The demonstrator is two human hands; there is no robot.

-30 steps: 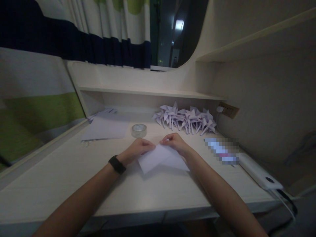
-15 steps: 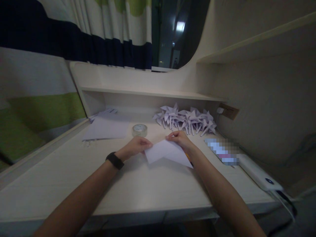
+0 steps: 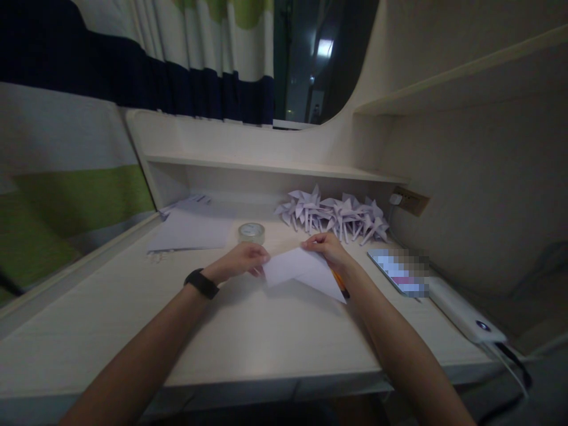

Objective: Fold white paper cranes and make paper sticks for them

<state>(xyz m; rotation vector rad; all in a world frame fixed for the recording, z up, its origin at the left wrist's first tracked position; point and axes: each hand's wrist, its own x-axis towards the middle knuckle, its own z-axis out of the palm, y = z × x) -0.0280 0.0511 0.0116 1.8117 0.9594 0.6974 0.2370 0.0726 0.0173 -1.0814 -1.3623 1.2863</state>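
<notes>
A folded sheet of white paper [image 3: 299,269] hangs between my hands, just above the desk. My left hand [image 3: 242,260], with a black band on the wrist, pinches its left corner between thumb and fingers. Along the top edge, my right hand [image 3: 326,248] grips it with thumb and fingertips. The paper's right part slants down to a point beside my right wrist. Partly hidden under that wrist lies an orange-and-black object [image 3: 341,283], its kind unclear. Beyond my left hand sits a roll of clear tape [image 3: 251,232].
White paper pinwheels [image 3: 341,216] are heaped at the back under the shelf [image 3: 275,167]. A stack of white sheets [image 3: 193,228] lies at the back left, small pale pieces by its front edge. On the right are a phone [image 3: 390,269] and a white power strip-like box [image 3: 461,310] with cables.
My left hand has shifted slightly left and up, at the paper's corner. My right hand has risen a little, and more of the orange-and-black object shows beside the paper.
</notes>
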